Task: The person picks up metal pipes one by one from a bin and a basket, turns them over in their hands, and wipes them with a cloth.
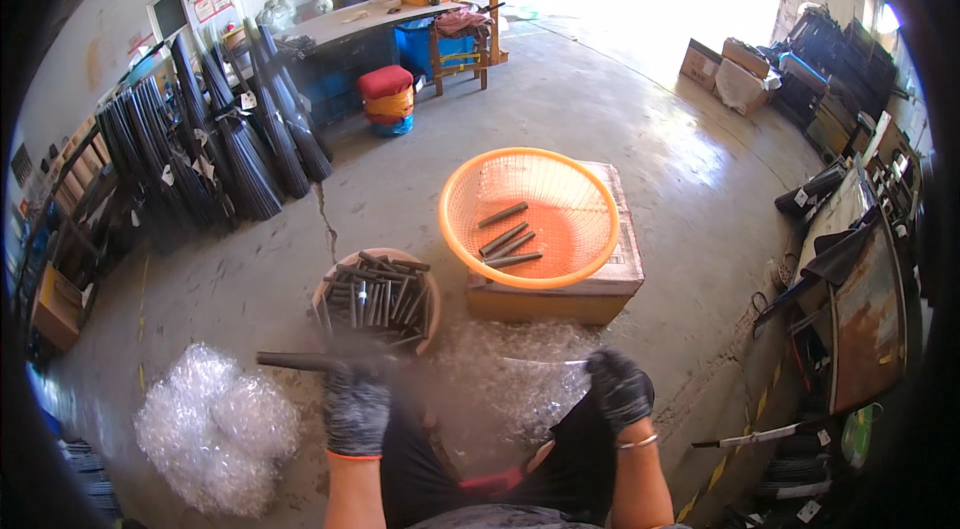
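My left hand (357, 411), in a grey-black glove with an orange cuff, is closed around a short dark tube (288, 360) that sticks out to the left. Its fingers are partly smeared by motion. My right hand (620, 392), gloved the same way, is closed on a thin pale rod-like tool (545, 361) pointing left; its exact kind is unclear. Just beyond my left hand stands a round tub (432, 324) heaped with dark tubes (375, 301). An orange mesh basket (585, 229) holds several similar tubes (508, 241).
The basket rests on a cardboard box (555, 304). Clear plastic wrap (215, 429) lies bunched at the left, with more film (500, 389) between my legs. Bundles of long dark rods (220, 129) lean at the far left near a red-topped stool (387, 94). A rusty-topped table (865, 319) stands right.
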{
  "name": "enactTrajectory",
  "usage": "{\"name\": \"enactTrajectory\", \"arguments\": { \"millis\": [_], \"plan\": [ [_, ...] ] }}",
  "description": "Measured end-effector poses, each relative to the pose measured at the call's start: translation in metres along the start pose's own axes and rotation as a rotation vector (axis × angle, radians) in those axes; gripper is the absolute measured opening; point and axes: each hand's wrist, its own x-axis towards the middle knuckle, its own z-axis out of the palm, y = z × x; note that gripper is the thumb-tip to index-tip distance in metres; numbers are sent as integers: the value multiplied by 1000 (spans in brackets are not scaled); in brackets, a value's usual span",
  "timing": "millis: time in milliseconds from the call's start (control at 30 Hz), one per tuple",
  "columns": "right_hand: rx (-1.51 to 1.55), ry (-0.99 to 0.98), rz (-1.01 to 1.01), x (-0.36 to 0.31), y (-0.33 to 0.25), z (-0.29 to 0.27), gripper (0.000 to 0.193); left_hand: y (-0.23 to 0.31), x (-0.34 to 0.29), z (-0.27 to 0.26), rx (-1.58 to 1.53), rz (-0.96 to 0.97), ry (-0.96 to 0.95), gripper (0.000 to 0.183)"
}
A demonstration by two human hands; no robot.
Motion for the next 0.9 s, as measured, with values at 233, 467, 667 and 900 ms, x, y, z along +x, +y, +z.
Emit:
{"name": "enactTrajectory", "arguments": {
  "millis": [233,467,667,900],
  "plan": [
    [-52,159,286,7,59,-53,26,-4,-1,-7,1066,157,-214,25],
    [315,-366,181,-5,-80,31,67,-54,-30,55,727,-327,-472,33],
    [220,-499,58,-10,-68,58,26,-33,-11,52,867,-256,-437,33],
    [-180,-181,-132,-8,40,8,18,10,14,-10,95,71,-67,31]
  ]
}}
